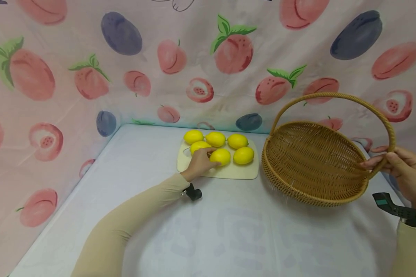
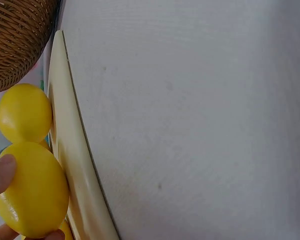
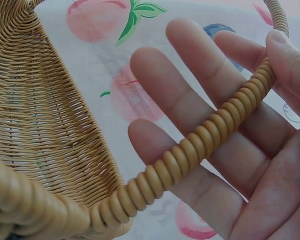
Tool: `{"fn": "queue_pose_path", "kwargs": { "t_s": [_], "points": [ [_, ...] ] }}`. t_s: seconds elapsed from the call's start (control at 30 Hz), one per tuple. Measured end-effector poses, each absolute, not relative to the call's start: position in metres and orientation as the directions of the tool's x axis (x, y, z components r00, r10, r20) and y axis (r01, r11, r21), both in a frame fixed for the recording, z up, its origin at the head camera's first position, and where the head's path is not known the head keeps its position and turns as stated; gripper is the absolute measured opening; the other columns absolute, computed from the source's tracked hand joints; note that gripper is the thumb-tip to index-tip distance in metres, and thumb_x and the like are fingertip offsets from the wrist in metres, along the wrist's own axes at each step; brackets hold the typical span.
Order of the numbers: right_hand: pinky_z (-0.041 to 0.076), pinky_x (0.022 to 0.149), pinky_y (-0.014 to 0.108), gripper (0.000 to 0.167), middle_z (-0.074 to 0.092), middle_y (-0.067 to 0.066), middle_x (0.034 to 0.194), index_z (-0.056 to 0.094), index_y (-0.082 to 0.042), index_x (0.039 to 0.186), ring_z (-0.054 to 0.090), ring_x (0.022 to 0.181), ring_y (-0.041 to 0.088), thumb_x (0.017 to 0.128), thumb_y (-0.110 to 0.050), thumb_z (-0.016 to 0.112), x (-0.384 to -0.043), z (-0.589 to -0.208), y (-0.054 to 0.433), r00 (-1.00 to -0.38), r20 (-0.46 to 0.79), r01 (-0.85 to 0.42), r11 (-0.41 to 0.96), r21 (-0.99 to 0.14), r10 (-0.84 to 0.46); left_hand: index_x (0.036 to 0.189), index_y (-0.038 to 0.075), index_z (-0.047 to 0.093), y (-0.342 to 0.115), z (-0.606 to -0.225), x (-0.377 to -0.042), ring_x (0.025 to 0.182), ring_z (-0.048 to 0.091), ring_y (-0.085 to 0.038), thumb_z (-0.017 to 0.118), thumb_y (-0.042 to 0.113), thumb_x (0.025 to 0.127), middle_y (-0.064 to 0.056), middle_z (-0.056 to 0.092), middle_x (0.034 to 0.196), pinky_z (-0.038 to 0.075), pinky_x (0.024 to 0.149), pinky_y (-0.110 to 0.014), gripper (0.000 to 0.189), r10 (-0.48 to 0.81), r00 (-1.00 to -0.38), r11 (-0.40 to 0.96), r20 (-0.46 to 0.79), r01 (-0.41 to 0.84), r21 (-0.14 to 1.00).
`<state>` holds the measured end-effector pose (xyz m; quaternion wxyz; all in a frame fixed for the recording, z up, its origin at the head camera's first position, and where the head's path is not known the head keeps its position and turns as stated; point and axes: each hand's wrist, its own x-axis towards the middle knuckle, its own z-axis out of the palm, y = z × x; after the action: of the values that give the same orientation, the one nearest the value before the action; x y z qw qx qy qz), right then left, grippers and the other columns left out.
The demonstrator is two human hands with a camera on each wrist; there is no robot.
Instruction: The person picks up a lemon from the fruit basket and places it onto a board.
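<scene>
My left hand [image 1: 202,163] grips a yellow lemon [image 1: 220,157] at the front of a cream cutting board [image 1: 240,173]. In the left wrist view, the thumb [image 2: 1,175] lies on the near side of this lemon and fingertips show under its lower end. Several other lemons lie on the board, among them one just right of the held lemon [image 1: 243,155]. At the right, my right hand [image 1: 407,169] holds a wicker basket [image 1: 315,165] by its wrapped handle [image 3: 210,132]. Its thumb presses the handle against the index finger, the other fingers stretched behind it.
The basket is tilted with its hollow inside facing me, close to the board's right end. A white cloth [image 1: 208,231] covers the table. Behind and to the left hangs a fruit-print cloth [image 1: 145,104]. Each wrist wears a black camera mount.
</scene>
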<state>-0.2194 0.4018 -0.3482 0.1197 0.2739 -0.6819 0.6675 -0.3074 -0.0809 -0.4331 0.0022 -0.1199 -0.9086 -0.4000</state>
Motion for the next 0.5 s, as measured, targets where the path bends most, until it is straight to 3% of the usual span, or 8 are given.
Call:
{"fn": "queue_pose_path", "kwargs": {
  "t_s": [0.5],
  "points": [
    [0.053, 0.075, 0.014, 0.027, 0.073, 0.007, 0.090, 0.053, 0.016, 0.111, 0.071, 0.082, 0.012, 0.098, 0.008, 0.030, -0.2191, -0.3487, 0.4015, -0.828, 0.527, -0.531, -0.035, -0.847, -0.192, 0.125, 0.000, 0.059, -0.0790, -0.4367, -0.3143, 0.108, 0.061, -0.026, 0.078, 0.016, 0.076, -0.013, 0.064, 0.123, 0.051, 0.093, -0.036, 0.054, 0.203, -0.967, 0.613, 0.154, 0.248, 0.750]
  ]
}}
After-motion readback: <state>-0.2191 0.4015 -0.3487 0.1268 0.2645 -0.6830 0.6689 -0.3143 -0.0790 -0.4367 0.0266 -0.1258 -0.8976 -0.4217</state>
